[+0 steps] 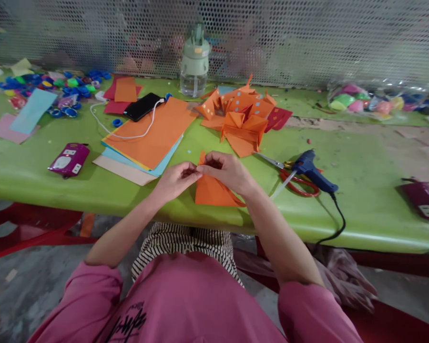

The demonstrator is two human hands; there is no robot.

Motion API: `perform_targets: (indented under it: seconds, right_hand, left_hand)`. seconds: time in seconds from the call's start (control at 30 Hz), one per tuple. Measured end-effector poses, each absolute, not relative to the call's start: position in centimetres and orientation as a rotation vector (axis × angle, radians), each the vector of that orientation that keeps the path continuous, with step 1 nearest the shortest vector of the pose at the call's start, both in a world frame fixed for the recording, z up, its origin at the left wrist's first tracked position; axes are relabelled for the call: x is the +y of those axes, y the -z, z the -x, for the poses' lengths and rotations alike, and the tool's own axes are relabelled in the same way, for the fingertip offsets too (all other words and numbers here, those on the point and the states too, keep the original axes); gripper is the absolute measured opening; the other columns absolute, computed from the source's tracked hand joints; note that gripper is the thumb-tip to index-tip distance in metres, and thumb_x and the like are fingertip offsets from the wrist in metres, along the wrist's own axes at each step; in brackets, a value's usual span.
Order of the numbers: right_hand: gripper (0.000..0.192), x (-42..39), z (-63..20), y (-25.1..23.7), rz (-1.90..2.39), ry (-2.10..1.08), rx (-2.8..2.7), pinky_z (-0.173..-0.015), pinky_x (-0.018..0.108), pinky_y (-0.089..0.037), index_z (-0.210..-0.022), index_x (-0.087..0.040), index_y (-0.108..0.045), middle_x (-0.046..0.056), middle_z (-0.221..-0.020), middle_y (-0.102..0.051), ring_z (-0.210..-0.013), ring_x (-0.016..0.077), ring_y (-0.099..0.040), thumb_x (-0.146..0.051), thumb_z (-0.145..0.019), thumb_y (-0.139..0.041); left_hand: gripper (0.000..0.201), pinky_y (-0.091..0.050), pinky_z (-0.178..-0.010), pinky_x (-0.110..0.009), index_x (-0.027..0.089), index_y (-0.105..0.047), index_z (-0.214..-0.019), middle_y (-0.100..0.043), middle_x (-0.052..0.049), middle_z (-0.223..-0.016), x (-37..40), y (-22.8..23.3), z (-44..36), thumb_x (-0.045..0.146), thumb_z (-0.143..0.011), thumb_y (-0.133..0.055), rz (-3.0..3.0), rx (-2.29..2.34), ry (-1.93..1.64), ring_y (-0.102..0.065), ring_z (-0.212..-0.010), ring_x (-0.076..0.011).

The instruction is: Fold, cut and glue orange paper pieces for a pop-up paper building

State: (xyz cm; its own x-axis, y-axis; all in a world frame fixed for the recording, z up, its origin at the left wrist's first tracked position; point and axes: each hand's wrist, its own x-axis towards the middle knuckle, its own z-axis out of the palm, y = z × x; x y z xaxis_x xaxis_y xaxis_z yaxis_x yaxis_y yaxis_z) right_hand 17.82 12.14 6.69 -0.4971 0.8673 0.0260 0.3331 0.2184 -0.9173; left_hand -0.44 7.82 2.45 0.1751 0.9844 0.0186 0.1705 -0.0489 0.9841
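Observation:
My left hand [175,179] and my right hand [227,171] meet over an orange paper piece [212,191] near the front edge of the green table [364,209]. Both pinch the paper's upper corner between fingertips, and the sheet hangs folded under them. Just beyond lies a pile of folded orange paper shapes [241,116] with small dots on them. A stack of orange, blue and cream sheets [148,140] lies to the left of my hands.
A blue glue gun [312,171] lies on red-handled scissors [300,183] to the right, its cord dropping off the edge. A black phone [142,105] with a white cable, a green bottle [195,62], bottle caps [57,85], two maroon power strips [68,159] and a bag of coloured balls [375,97] sit around.

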Motion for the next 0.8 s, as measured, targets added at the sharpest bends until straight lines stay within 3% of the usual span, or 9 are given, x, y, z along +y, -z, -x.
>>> perform_targets:
  seconds: [0.2,0.43,0.63,0.8]
  right_hand:
    - [0.043,10.6,-17.7,-8.1,1.054,-1.154,-1.940,-0.054,0.026,-0.024,-0.063,-0.019,-0.049,-0.007,-0.058,-0.036,-0.057,0.0079,-0.031,-0.052,-0.084,-0.069]
    - [0.045,9.3,-17.7,-9.0,1.001,-1.118,-1.894,-0.054,0.027,-0.025,-0.064,-0.019,-0.052,-0.006,-0.060,-0.040,-0.058,0.0080,-0.032,-0.055,-0.085,-0.068]
    - [0.043,8.5,-18.0,-9.4,0.932,-1.224,-1.821,-0.055,0.026,-0.028,-0.066,-0.018,-0.057,-0.006,-0.062,-0.044,-0.058,0.0078,-0.033,-0.055,-0.084,-0.070]
    - [0.036,8.3,-18.4,-9.2,0.873,-1.348,-1.766,-0.062,0.026,-0.038,-0.074,-0.018,-0.063,-0.003,-0.071,-0.056,-0.066,0.0097,-0.046,-0.051,-0.081,-0.074]
  left_hand:
    - [0.024,-0.055,-0.076,-0.025,0.017,-0.066,-0.098,-0.075,-0.005,-0.091,5.8,-3.8,-0.3,0.040,-0.089,-0.064,-1.549,1.209,-1.065,-0.069,-0.083,-0.0141]
    - [0.023,-0.049,-0.058,-0.020,0.017,-0.069,-0.091,-0.075,-0.002,-0.076,4.3,-4.9,-0.7,0.039,-0.093,-0.062,-1.755,1.349,-1.133,-0.065,-0.063,-0.0107]
    - [0.018,-0.045,-0.054,-0.017,0.017,-0.069,-0.087,-0.073,0.000,-0.070,3.4,-6.2,-0.9,0.032,-0.094,-0.062,-2.004,1.391,-1.223,-0.063,-0.057,-0.0079]
    - [0.022,-0.043,-0.052,-0.019,0.018,-0.070,-0.084,-0.074,-0.001,-0.068,2.4,-6.6,-1.1,0.032,-0.096,-0.059,-2.213,1.612,-1.201,-0.065,-0.057,-0.0100]
